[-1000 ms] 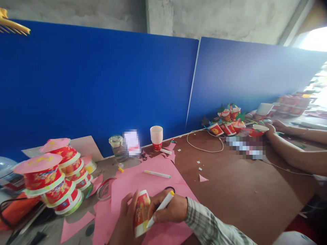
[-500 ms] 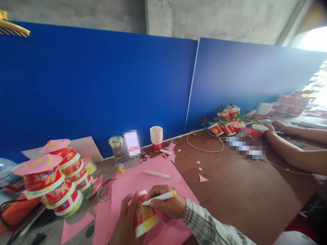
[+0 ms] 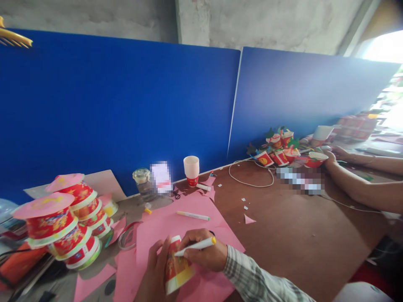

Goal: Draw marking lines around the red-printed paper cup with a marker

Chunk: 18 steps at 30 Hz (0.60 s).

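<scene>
Standing at the left of the worktop (image 3: 292, 226), stacked red bowls (image 3: 52, 224) bear pink tops. Next comes a lidded glass jar (image 3: 143, 186) before the blue partition (image 3: 126, 105). Over pink paper (image 3: 160, 222), the left hand (image 3: 153, 272) grips a tilted red cup (image 3: 178, 270), narrow end up; the right hand (image 3: 208, 253) clasps a white marker (image 3: 198, 244), tip at the cup's side. Farther right, small decorated cups (image 3: 278, 157) lie near a co-worker's forearms (image 3: 362, 184).

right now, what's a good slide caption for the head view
Left hand grips a red cup over pink paper; right hand holds a marker at its side.
</scene>
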Motion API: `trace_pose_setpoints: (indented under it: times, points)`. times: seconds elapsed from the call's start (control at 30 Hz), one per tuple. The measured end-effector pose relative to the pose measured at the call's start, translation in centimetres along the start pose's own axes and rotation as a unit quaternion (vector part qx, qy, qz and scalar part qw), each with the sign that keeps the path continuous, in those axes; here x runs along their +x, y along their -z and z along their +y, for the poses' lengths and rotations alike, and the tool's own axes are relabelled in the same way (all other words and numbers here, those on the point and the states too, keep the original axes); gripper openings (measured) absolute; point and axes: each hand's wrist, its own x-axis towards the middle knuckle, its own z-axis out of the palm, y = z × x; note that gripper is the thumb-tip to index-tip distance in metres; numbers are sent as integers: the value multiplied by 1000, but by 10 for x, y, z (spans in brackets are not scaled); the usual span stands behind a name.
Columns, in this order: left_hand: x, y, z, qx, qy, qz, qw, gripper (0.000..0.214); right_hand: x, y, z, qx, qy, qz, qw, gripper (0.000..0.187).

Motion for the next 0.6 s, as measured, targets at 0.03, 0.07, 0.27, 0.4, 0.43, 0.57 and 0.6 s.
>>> trace_pose_setpoints:
  times: [0.03, 0.07, 0.27, 0.4, 0.43, 0.57, 0.6]
  points:
    - [0, 0, 0, -1, -2, -1, 1000, 98, -1, 0, -1, -5, 2, -6, 1000, 19]
    - [0, 0, 0, -3, -4, 0, 1000, 98, -1, 1, -1, -8, 3, -8, 1000, 19]
    - [0, 0, 1, -10, 7, -6, 1000, 98, -1, 2, -4, -23, 20, -4, 1000, 20]
    - [1, 0, 1, -6, 4, -1, 1000, 98, -2, 2, -3, -26, 31, -25, 999, 20]
    - [1, 0, 1, -6, 0, 0, 1000, 98, -2, 2, -3, -18, 27, -19, 999, 20]
    - [0, 1, 1, -3, -2, -3, 1000, 97, -1, 2, 0, 6, 22, -15, 1000, 19]
    - [0, 0, 0, -2, -1, -3, 1000, 98, -1, 2, 0, 6, 21, -23, 1000, 19]
